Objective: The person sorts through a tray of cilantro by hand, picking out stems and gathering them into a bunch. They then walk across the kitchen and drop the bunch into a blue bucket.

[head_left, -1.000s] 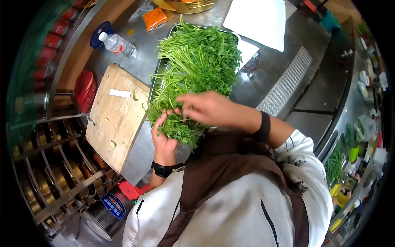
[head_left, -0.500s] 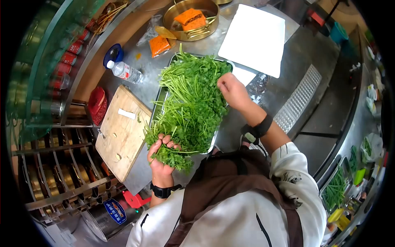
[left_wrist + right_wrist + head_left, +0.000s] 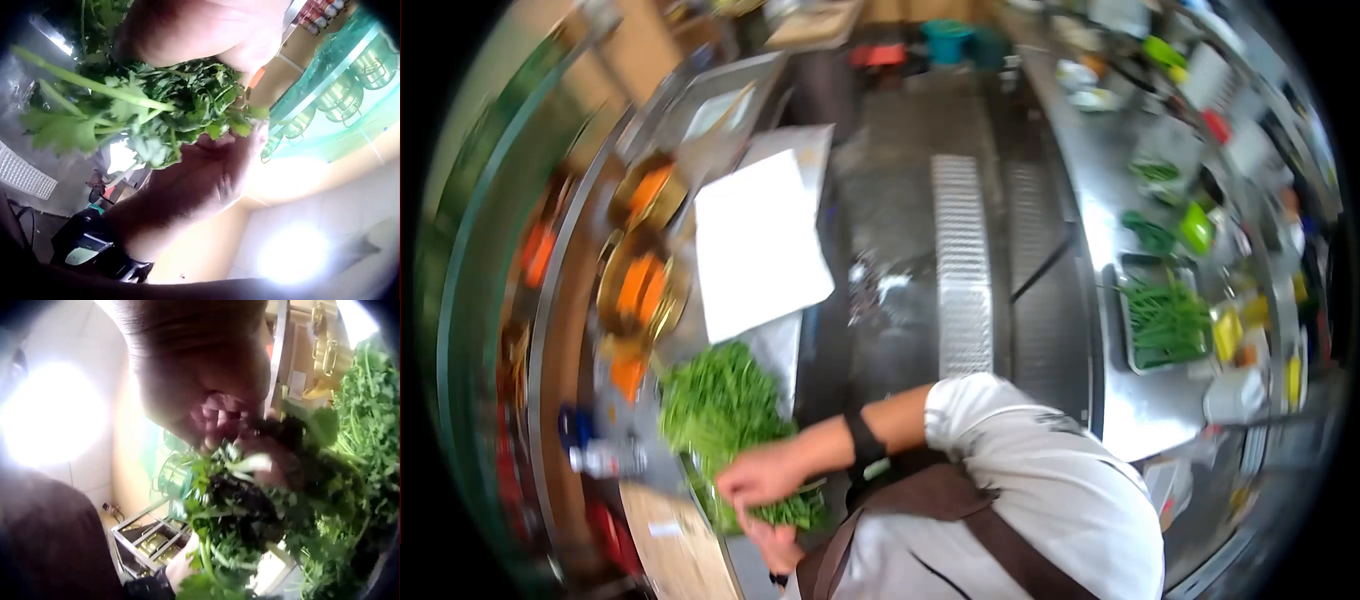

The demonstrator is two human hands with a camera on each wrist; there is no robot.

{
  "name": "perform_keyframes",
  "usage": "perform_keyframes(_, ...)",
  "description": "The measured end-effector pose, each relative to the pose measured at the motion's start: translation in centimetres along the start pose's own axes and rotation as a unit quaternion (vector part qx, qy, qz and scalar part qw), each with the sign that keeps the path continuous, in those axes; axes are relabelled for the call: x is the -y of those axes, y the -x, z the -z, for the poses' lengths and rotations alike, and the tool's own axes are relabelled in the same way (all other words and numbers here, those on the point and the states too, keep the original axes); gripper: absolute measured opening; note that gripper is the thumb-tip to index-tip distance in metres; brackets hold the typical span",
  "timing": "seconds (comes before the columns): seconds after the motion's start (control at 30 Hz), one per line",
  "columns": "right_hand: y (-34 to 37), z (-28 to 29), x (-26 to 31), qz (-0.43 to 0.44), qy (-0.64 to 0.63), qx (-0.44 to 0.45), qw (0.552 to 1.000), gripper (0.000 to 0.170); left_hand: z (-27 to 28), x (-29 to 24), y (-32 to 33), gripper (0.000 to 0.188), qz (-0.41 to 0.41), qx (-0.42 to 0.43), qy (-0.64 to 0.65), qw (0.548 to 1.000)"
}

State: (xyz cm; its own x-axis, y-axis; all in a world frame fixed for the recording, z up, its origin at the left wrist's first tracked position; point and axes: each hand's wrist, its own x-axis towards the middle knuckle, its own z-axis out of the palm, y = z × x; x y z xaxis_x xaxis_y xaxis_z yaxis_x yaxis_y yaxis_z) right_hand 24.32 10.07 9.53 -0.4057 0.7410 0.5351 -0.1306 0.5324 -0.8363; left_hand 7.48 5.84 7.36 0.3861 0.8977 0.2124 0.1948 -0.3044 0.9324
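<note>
Leafy greens (image 3: pixel 725 400) are heaped in a metal tray in the head view, blurred by motion. My left hand (image 3: pixel 777 548) grips a small bunch at the near end of the heap; the left wrist view shows this bunch (image 3: pixel 150 106) under the left palm (image 3: pixel 200 31), stems sticking out. Against the same bunch is my right hand (image 3: pixel 762 474), its fingers curled at the leaves. In the right wrist view, the right hand (image 3: pixel 200 381) is bent over the greens (image 3: pixel 231 531), its fingertips partly in shadow and leaves.
A wooden board (image 3: pixel 675 550) and a water bottle (image 3: pixel 608 459) lie left of the tray. Beyond it are a white sheet (image 3: pixel 760 245) and brass pans (image 3: pixel 643 290) with orange packets. Across the aisle, another counter holds a tray of green stalks (image 3: pixel 1165 320).
The head view has swung toward the aisle and right-hand counter. My right hand has come back from the far side of the heap to the bunch in my left hand.
</note>
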Motion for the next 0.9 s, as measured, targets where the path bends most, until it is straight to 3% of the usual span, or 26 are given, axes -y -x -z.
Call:
perform_keyframes(0.1, 1.5, 2.3, 2.0, -0.007, 0.054, 0.003, 0.999, 0.008, -2.0, -0.5, -1.4, 0.08, 0.058, 0.015, 0.029, 0.998)
perform_keyframes(0.3, 6.5, 8.1, 6.7, -0.025, 0.018, -0.041, 0.999, 0.019, -6.8, -3.6, -5.8, 0.065, 0.047, 0.137, 0.11, 0.983)
perform_keyframes(0.5, 12.0, 13.6, 6.9, -0.06, 0.01, -0.31, 0.949, 0.056, -11.2, -5.5, -9.8, 0.05, 0.034, 0.289, 0.163, 0.943)
perform_keyframes(0.57, 13.9, 15.4, 8.0, -0.108, 0.031, -0.463, 0.879, 0.061, -12.5, -5.7, -10.7, 0.046, 0.024, 0.345, 0.181, 0.921)
perform_keyframes(0.63, 16.5, 17.2, 8.2, -0.043, 0.095, -0.597, 0.795, 0.063, -13.5, -5.9, -11.6, 0.041, 0.012, 0.403, 0.194, 0.894)
perform_keyframes(0.7, 18.3, 17.6, 12.5, 0.029, 0.149, -0.673, 0.724, 0.069, -14.7, -6.1, -12.4, 0.037, 0.004, 0.458, 0.214, 0.863)
perform_keyframes(0.8, 20.9, 15.9, 22.0, 0.105, 0.396, -0.666, 0.624, 0.074, -16.4, -6.3, -13.1, 0.032, -0.013, 0.525, 0.249, 0.814)
perform_keyframes(0.83, 21.4, 15.1, 24.8, 0.134, 0.479, -0.658, 0.566, 0.072, -16.6, -6.4, -13.1, 0.032, -0.013, 0.534, 0.248, 0.808)
perform_keyframes(0.9, 23.0, 13.6, 28.7, 0.181, 0.602, -0.605, 0.489, 0.073, -18.5, -7.3, -13.3, 0.029, 0.155, 0.507, 0.289, 0.797)
